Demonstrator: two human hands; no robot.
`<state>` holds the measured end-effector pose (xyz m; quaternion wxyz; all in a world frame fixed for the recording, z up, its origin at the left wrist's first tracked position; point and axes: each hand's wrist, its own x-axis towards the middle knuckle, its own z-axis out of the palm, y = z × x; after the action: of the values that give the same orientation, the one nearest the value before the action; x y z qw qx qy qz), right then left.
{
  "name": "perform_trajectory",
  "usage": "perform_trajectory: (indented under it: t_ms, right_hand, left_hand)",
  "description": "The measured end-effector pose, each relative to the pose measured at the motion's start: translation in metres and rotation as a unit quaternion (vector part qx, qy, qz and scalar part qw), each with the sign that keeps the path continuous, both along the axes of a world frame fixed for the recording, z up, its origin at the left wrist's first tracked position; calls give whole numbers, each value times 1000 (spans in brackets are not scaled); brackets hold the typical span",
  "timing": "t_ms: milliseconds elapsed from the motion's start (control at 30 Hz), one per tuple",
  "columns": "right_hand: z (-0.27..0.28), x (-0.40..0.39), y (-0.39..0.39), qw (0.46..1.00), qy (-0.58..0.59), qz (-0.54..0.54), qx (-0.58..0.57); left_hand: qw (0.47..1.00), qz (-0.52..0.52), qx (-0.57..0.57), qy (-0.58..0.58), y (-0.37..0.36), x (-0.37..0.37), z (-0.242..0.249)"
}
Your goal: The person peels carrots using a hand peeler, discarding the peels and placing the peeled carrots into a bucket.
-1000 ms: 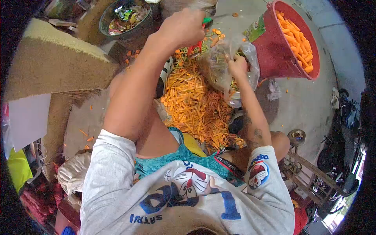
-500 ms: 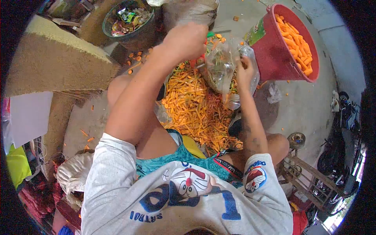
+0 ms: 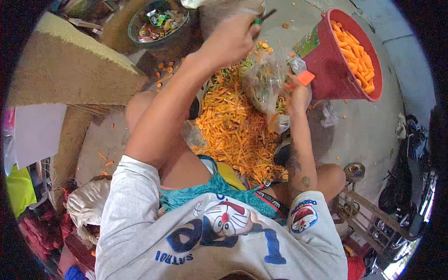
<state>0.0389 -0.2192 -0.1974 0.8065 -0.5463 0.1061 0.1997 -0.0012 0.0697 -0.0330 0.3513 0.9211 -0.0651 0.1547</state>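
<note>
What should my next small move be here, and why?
Probably ease your right hand and the orange-red piece there slightly away from the clear plastic bag. The bag's loose film bunches right beside that hand, while your left hand holds a thin dark tool nearby, so a little clearance might help avoid snagging the film.

We seem to sit in a vegetable-prep workroom. Peelings [image 3: 235, 133] heap before us at twelve o'clock, bucketed carrots [image 3: 357, 58] at one.
</note>
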Motion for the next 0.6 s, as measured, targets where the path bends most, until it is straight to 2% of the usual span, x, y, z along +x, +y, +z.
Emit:
perform_trajectory:
  t_ms: [33, 100, 167, 200, 233, 300, 333, 400, 433, 500, 533, 600]
  right_hand:
    - [-6, 9, -5, 982, -64, -72, -160]
    - [-25, 18, -5, 930, -121, -144, -316]
    - [-36, 27, 6, 829, -150, -43, -537]
    - [-31, 27, 11, 796, -181, 23, -577]
    - [-39, 34, 14, 790, -185, 77, -579]
    - [-48, 48, 21, 781, -179, 179, -571]
    - [-35, 49, 25, 780, -178, 180, -572]
    - [-8, 48, 30, 776, -224, 106, -579]
    - [-7, 47, 31, 777, -219, 110, -580]
    - [-6, 43, 32, 813, -211, 109, -531]
    - [-9, 42, 32, 812, -233, 94, -526]
    - [-13, 50, 30, 802, -215, 136, -540]
  left_hand:
    - [997, -3, -39, -71, 7, 7, -2]
    - [996, -18, -46, -78, 15, 24, -21]
    - [990, 33, 105, 93, 24, 48, -61]
    - [978, 49, 129, 154, 23, 51, -72]
    - [963, 63, 153, 212, 20, 55, -85]
    - [960, 68, 149, 225, 12, 66, -118]
    - [955, 73, 149, 245, 9, 69, -128]
    - [951, 61, 153, 260, 2, 76, -148]
    - [948, 49, 156, 273, -3, 80, -161]
    - [951, 49, 130, 277, -15, 94, -179]
    - [949, 22, 156, 275, -21, 101, -182]
    - [944, 0, 177, 278, -27, 105, -186]
